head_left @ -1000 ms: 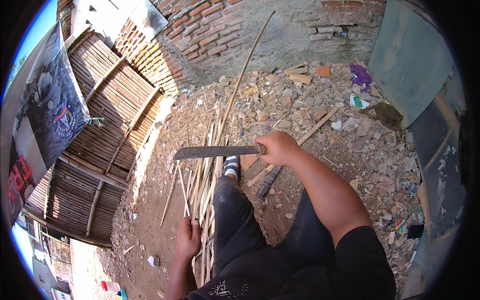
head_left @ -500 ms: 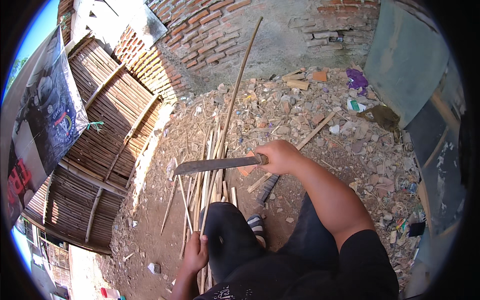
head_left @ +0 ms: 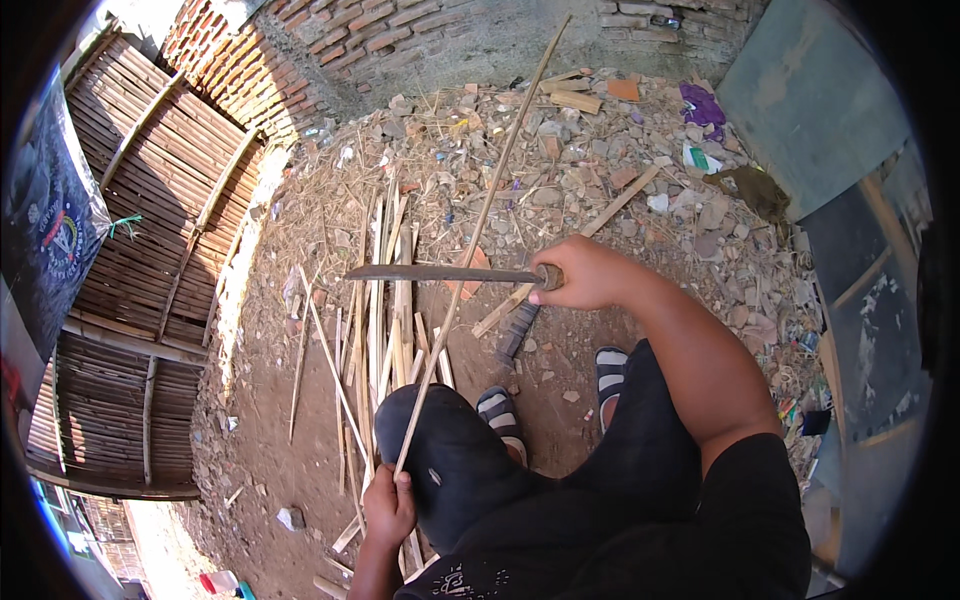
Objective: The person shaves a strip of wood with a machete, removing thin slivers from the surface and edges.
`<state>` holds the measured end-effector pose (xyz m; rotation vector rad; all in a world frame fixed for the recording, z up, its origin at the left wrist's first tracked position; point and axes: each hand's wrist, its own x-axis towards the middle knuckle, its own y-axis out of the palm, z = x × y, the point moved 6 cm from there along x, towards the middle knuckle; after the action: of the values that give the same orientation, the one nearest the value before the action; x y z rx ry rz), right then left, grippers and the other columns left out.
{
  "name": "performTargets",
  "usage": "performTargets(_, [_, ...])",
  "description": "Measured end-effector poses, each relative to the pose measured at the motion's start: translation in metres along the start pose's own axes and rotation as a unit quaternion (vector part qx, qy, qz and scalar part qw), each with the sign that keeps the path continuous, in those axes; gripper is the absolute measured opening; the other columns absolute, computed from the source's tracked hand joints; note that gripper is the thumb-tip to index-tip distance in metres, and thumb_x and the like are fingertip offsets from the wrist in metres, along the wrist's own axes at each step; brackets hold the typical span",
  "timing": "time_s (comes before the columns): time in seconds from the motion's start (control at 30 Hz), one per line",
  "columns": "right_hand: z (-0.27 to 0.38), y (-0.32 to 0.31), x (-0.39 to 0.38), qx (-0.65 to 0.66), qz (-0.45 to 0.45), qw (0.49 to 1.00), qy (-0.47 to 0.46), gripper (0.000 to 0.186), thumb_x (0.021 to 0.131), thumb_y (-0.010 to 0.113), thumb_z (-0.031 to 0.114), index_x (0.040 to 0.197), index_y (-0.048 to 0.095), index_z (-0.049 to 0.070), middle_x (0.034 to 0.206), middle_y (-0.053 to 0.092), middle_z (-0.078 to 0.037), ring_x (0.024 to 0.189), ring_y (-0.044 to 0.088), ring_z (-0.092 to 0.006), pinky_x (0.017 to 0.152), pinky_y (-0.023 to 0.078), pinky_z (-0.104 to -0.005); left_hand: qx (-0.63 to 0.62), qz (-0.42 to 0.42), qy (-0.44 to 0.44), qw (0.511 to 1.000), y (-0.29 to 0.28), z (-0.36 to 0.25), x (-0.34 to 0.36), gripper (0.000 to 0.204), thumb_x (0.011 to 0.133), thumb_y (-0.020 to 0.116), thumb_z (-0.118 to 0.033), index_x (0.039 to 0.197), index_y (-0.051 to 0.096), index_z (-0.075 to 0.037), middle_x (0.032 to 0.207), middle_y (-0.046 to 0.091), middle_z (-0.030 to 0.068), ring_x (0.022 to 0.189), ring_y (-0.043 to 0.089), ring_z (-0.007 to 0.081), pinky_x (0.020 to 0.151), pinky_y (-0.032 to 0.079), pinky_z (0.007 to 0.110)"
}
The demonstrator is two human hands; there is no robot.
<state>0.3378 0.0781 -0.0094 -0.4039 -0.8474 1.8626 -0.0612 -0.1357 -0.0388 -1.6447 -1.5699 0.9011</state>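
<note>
The left hand (head_left: 388, 510) is curled with its thumb pressed against the fingers, pinching the near end of a long strip (head_left: 493, 195), pale brown and thin. The right hand (head_left: 585, 272) is closed in a fist around the handle of a machete (head_left: 415, 272).

The left hand sits low, just left of the left knee (head_left: 425, 415), and its forearm rises from the near edge. The right forearm (head_left: 675, 315) slants from the bent elbow at near right toward far left, bringing the fist out ahead of the 2 legs.

The long strip's axis runs diagonally from near left to far right, passing over the left thigh; its far tip shows against the brick wall (head_left: 390, 50). The machete lies almost level from right to left, blade tip pointing left, so the 2 long axes cross about midway along the blade. Whether blade and strip touch, I cannot tell.

Beneath the blade, a loose pile of strips (head_left: 378, 335) lies on the ground (head_left: 270, 400), mostly running near to far. 2 striped sandals (head_left: 497, 412) show between the knees.
</note>
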Motion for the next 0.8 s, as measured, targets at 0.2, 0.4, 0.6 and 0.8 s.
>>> performTargets(0.2, [0.020, 0.015, -0.002, 0.011, 0.085, 0.996, -0.017, 0.051, 0.081, 0.084, 0.041, 0.112, 0.072, 0.002, 0.086, 0.071, -0.018, 0.082, 0.069, -0.0320, 0.076, 0.052, -0.0431, -0.027, -0.012, 0.007, 1.000, -0.002, 0.000, -0.004, 0.038, 0.110, 0.048, -0.033, 0.107, 0.059, 0.003, 0.073, 0.060, 0.0152, 0.067, 0.062, 0.0275, 0.064, 0.047, 0.040])
performTargets(0.4, [-0.019, -0.023, -0.009, 0.117, -0.060, 0.988, 0.077, 0.052, 0.081, 0.084, 0.045, 0.109, 0.073, 0.003, 0.083, 0.070, -0.014, 0.082, 0.069, -0.0257, 0.074, 0.051, -0.0406, -0.028, -0.044, 0.021, 0.998, 0.002, 0.003, -0.024, 0.039, 0.108, 0.051, -0.036, 0.100, 0.060, 0.001, 0.071, 0.061, 0.0180, 0.064, 0.063, 0.0370, 0.061, 0.049, 0.044])
performTargets(0.6, [0.020, 0.012, -0.010, 0.023, 0.059, 0.998, 0.006, 0.042, 0.081, 0.082, 0.038, 0.106, 0.073, 0.005, 0.085, 0.071, -0.017, 0.083, 0.071, -0.0319, 0.076, 0.054, -0.0450, -0.014, -0.050, -0.003, 0.999, 0.008, -0.002, -0.022, 0.036, 0.108, 0.050, -0.034, 0.101, 0.061, 0.000, 0.073, 0.061, 0.0191, 0.068, 0.064, 0.0405, 0.064, 0.049, 0.047])
performTargets(0.8, [0.052, 0.032, -0.011, -0.163, 0.055, 0.983, -0.067, 0.032, 0.082, 0.080, 0.034, 0.093, 0.068, 0.007, 0.081, 0.068, -0.018, 0.088, 0.069, -0.0409, 0.075, 0.054, -0.0517, 0.043, -0.065, -0.002, 0.997, 0.010, -0.002, -0.024, 0.033, 0.108, 0.051, -0.031, 0.101, 0.060, -0.001, 0.072, 0.062, 0.0210, 0.068, 0.064, 0.0427, 0.062, 0.048, 0.048])
